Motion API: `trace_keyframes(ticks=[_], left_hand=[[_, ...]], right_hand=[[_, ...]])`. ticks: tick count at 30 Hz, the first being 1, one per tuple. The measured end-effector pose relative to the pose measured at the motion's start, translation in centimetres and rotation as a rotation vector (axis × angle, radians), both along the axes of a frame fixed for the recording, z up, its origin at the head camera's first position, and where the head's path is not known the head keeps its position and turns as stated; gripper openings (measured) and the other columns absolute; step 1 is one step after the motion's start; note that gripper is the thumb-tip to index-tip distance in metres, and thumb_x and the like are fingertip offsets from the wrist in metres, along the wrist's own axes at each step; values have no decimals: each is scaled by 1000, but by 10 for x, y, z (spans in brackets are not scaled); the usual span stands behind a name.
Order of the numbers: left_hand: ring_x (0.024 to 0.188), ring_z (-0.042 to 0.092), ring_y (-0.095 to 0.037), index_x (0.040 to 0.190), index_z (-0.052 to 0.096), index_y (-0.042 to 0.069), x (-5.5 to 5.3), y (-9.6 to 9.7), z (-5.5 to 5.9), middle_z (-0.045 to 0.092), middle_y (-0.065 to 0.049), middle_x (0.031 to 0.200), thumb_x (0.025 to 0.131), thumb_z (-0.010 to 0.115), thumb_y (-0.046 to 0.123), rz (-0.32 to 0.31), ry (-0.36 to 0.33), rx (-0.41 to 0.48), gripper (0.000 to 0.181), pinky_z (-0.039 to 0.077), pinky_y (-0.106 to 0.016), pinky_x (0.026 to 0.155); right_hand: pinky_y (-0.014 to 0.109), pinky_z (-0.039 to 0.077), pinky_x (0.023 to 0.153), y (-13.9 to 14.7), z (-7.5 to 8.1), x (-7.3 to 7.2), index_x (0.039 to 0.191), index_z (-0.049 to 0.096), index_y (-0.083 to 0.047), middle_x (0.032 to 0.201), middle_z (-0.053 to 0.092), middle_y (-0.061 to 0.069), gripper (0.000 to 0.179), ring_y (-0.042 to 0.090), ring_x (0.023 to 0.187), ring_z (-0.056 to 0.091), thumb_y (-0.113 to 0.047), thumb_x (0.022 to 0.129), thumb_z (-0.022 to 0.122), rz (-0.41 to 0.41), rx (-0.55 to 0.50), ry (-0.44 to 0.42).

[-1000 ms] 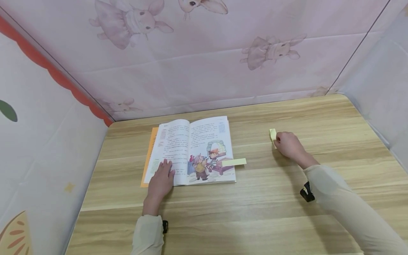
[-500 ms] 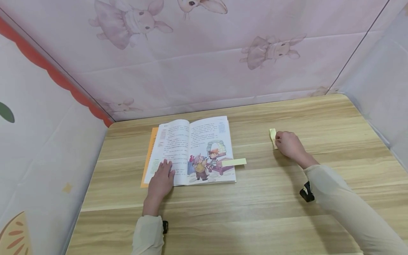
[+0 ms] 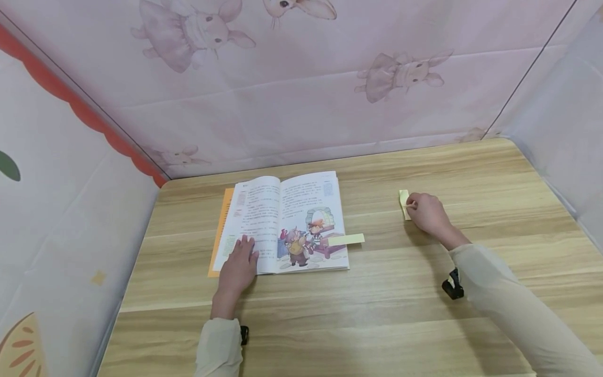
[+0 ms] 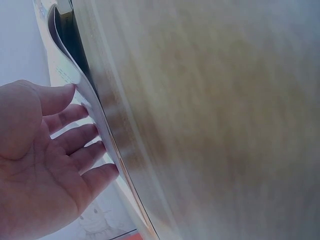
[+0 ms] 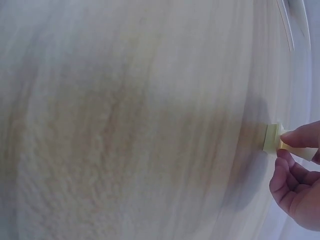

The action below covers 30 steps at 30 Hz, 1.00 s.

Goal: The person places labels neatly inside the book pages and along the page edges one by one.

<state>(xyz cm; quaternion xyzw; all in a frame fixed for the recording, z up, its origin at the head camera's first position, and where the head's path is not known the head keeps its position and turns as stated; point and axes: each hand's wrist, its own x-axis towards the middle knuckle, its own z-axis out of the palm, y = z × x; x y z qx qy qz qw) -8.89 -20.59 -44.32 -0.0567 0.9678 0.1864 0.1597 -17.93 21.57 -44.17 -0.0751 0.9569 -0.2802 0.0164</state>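
Observation:
An open book (image 3: 308, 196) lies on the table, text on both pages and a cartoon picture low on the right one. My left hand (image 3: 237, 266) rests on the lower left page, and in the left wrist view its fingers (image 4: 82, 137) are spread lightly against the paper. One pale yellow sticky note (image 3: 346, 240) juts past the book's right edge. Farther right, my right hand (image 3: 428, 213) is at a small pad of yellow sticky notes (image 3: 403, 197). Thumb and forefinger pinch a note, seen also in the right wrist view between the fingertips (image 5: 289, 137).
Beneath the book an orange cover (image 3: 218, 256) shows at the left. The wooden table (image 3: 330, 324) reaches back to a pink wall sheet (image 3: 292, 115) printed with rabbits. Black wrist straps (image 3: 454, 285) sit at the sleeves.
My right fingers have shifted slightly at the pad, and a lifted bit of the yellow note now shows at their tips. The left hand and book have stayed put.

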Motion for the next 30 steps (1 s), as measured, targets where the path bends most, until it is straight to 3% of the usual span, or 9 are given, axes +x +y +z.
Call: trace_keyframes(ticks=[6,12,20,30], left_hand=[[137,11,-33,141,29,1,0,0,0,17,-15,149,99,36,22,-3,2,3,48,16,-52,108],[137,11,-32,142,29,2,0,0,0,16,-15,149,99,36,22,1,0,10,48,16,-52,108],[137,10,-32,142,29,1,0,0,0,16,-15,149,99,36,22,-5,1,10,48,15,-52,108],[137,10,-32,142,28,2,1,0,2,16,-15,149,99,35,22,3,-11,11,48,15,-52,108]], right_hand=[[29,35,51,0,1,0,83,61,8,68,54,11,14,22,59,46,3,80,48,6,-5,-29],[33,39,56,1,-2,-1,81,62,9,74,60,17,15,26,63,50,7,78,47,20,-24,-1],[36,40,59,0,-2,-1,80,59,10,72,55,15,16,28,66,48,13,73,45,37,-46,14],[36,40,57,1,1,0,75,59,7,71,58,16,18,28,64,50,14,71,43,50,-57,59]])
